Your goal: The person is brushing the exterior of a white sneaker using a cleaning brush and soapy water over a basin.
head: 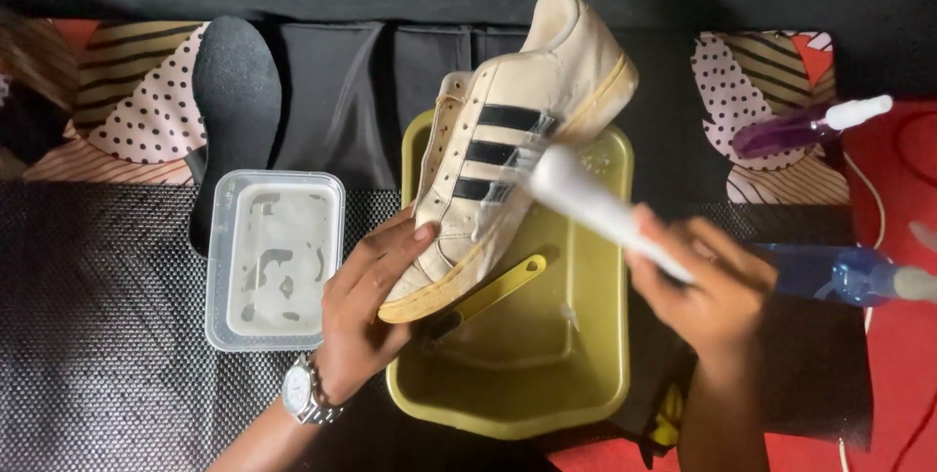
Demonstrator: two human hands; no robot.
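Nearest the camera, the left hand (pixel 366 311), with a wristwatch (pixel 307 392) on its wrist, is wrapped around the toe end of a white sneaker (pixel 508 145) with black side stripes. Its fingers are curled over the upper and the thumb sits under the yellowed sole, a closed, firm hold. The right hand (pixel 708 287) is clenched around a white brush handle (pixel 600 206), blurred with motion, whose far tip touches the shoe's striped side.

The sneaker is tilted over the yellow basin (pixel 595 374), toe low and heel high and farther from the camera. It looks light and fairly stiff at the sole, softer in the upper, and probably slick where it is wet. The toe and the heel look like the surest places to grasp it.

The basin holds a yellow-handled brush (pixel 498 291) lying under the shoe; whether there is liquid in it is hard to tell. Left of it, a clear plastic tub (pixel 275 257) holds pale, foamy liquid.

Farther off lie a black insole (pixel 234 91), a blue spray bottle (pixel 849 275) and a purple spray bottle (pixel 800 127), all on a dark mat (pixel 98 316).
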